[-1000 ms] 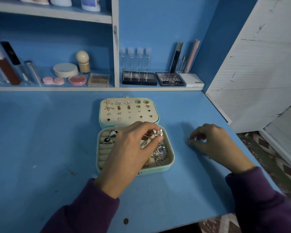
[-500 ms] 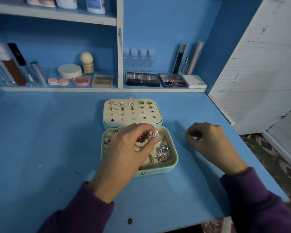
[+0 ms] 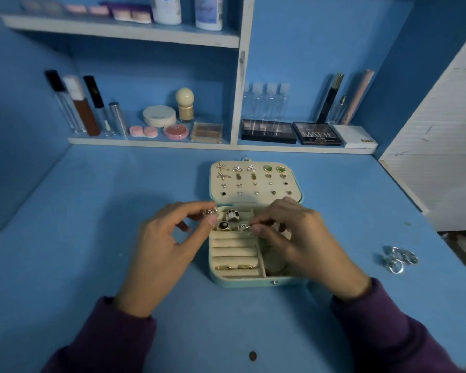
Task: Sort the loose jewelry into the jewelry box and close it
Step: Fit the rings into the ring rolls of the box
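brings right hand (image 3: 293,238) in over the jewelry box (image 3: 253,283), pinching a small ring (image 3: 243,226); pinches a silver bow piece (image 3: 210,211) in left hand (image 3: 162,246).

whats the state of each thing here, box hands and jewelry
teal jewelry box: open, lid laid back
left hand: pinches a sparkly silver ring
right hand: pinches a small silver ring over the box
pile of silver rings: loose on the blue table
two gold rings: slotted in the box

Right hand (image 3: 299,238) now over box (image 3: 242,282), maybe with ring (image 3: 243,226)
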The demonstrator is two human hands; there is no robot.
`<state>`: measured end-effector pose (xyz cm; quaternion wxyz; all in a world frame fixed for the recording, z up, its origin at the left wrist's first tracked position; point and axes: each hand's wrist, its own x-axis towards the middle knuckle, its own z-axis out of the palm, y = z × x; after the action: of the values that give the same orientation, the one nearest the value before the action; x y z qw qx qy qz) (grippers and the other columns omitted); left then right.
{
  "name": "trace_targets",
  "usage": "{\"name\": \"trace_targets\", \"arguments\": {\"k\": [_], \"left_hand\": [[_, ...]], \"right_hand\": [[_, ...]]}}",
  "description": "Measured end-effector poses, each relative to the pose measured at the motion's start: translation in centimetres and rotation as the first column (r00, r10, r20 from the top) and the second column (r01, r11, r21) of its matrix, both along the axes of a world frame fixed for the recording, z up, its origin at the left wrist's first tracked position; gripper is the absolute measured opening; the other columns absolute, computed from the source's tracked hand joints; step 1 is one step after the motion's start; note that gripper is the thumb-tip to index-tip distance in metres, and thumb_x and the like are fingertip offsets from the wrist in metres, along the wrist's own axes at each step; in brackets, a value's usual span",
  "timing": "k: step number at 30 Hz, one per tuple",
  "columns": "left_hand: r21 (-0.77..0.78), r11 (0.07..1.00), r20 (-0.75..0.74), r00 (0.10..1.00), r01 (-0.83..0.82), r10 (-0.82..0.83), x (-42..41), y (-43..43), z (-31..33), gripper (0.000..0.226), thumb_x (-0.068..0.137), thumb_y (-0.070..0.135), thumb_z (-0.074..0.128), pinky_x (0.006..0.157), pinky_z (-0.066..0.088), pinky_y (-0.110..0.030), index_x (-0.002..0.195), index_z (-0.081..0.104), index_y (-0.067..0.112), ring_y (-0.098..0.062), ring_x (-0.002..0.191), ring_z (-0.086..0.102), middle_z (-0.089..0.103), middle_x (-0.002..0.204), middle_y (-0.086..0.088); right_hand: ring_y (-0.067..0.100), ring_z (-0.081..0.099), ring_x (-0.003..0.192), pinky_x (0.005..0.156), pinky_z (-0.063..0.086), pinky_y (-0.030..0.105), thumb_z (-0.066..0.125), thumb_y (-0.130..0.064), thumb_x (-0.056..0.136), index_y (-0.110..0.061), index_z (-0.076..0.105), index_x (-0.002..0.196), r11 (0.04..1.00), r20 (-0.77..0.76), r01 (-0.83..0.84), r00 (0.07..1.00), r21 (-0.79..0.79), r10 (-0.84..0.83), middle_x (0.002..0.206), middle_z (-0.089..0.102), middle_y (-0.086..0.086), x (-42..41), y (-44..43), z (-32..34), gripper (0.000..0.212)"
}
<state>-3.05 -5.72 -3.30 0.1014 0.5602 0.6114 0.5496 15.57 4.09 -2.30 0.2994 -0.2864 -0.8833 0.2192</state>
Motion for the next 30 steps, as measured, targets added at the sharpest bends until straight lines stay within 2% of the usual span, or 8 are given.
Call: {"name": "trace_targets", "arguments": {"k": [3,6,11,16,22,30], "left_hand": [[0.023,1.0,0.025,1.0,0.016,-0.017,0.02,0.02,-0.33,0.019,0.082,0.043,0.06,0.071,0.049,-0.018,0.099,0.067,0.038,-0.007,0.084,0.063,0.069,0.095,0.017],[0.014,0.999,0.037,0.999,0.037,-0.038,-0.04,0.16,-0.57,0.021,0.082,0.043,0.06,0.071,0.05,-0.022,0.1,0.068,0.035,-0.01,0.085,0.064,0.069,0.093,0.016],[0.004,0.999,0.017,0.999,0.043,-0.043,-0.04,0.18,-0.84,0.021,0.083,0.041,0.061,0.07,0.05,-0.024,0.099,0.07,0.031,-0.009,0.084,0.063,0.069,0.087,0.014],[-0.008,0.999,0.02,0.999,0.036,-0.036,-0.09,0.11,-0.89,0.024,0.083,0.041,0.061,0.069,0.05,-0.019,0.1,0.071,0.028,-0.008,0.084,0.063,0.069,0.087,0.013],[-0.013,0.999,0.012,0.999,0.039,-0.039,0.07,0.14,-0.87,0.022,0.082,0.041,0.061,0.07,0.05,-0.018,0.099,0.07,0.031,-0.008,0.082,0.062,0.069,0.087,0.013],[-0.023,0.999,-0.001,0.999,0.041,-0.041,0.26,0.15,-0.71,0.02,0.081,0.041,0.061,0.07,0.047,-0.012,0.098,0.069,0.033,-0.005,0.08,0.061,0.068,0.086,0.015]], "right_hand": [[-0.002,0.045,0.077,0.068,0.047,0.027,0.05,-0.038,0.084,-0.021,0.072,0.086,0.999,0.041,0.002,0.999,0.048,-0.004,0.079,0.059,-0.017,-0.61,-0.15,-0.23,0.028],[0.001,0.044,0.077,0.067,0.048,0.033,0.05,-0.036,0.084,-0.018,0.071,0.085,0.996,0.065,-0.012,0.998,0.087,0.006,0.078,0.06,-0.011,-0.58,-0.05,-0.16,0.028],[0.019,0.054,0.075,0.058,0.05,0.044,0.047,-0.031,0.085,-0.014,0.071,0.08,0.978,0.109,-0.038,0.994,0.205,0.015,0.075,0.061,-0.004,-0.84,-0.31,0.41,0.03],[0.022,0.055,0.074,0.058,0.051,0.044,0.047,-0.031,0.084,-0.013,0.071,0.079,0.975,0.132,-0.033,0.991,0.218,0.004,0.074,0.061,-0.003,-0.82,-0.29,0.2,0.03],[0.021,0.054,0.071,0.059,0.051,0.043,0.061,-0.022,0.079,-0.013,0.071,0.078,0.982,0.15,-0.031,0.989,0.188,0.003,0.071,0.061,-0.003,-0.46,-0.22,0.01,0.013],[0.019,0.053,0.071,0.053,0.05,0.045,0.059,-0.024,0.078,-0.015,0.07,0.073,0.977,0.194,-0.039,0.981,0.21,-0.003,0.069,0.058,-0.006,-0.87,-0.21,-0.08,0.015]]}}
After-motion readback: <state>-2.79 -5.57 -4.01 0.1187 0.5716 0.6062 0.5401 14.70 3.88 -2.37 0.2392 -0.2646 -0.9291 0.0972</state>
